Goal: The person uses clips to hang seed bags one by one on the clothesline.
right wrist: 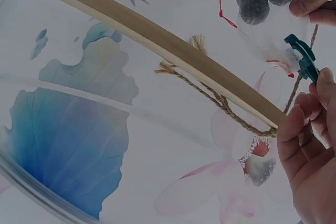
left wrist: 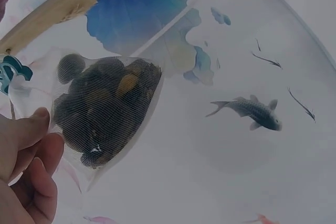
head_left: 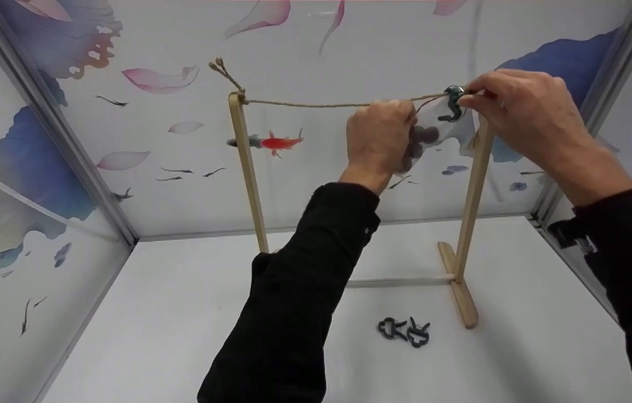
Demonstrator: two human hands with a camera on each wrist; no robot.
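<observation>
A twisted rope (head_left: 304,105) runs between two wooden posts. Near its right end, a dark green clip (head_left: 454,101) sits at the rope over the gathered top of a white mesh bag (left wrist: 105,108). Dark, rounded pieces fill the bag, and a red drawstring (right wrist: 221,12) dangles from it. My left hand (head_left: 380,137) pinches the bag's mesh between thumb and fingers just below the rope. With thumb and fingertips my right hand (head_left: 534,115) grips the clip from the right. How far the clip's jaws enclose the rope is hard to see.
Two more dark clips (head_left: 404,331) lie on the white table (head_left: 181,313) in front of the stand. The left post (head_left: 248,173) and right post (head_left: 472,201) rise from the stand, with a low crossbar (head_left: 399,281) between them. Patterned panels surround the table.
</observation>
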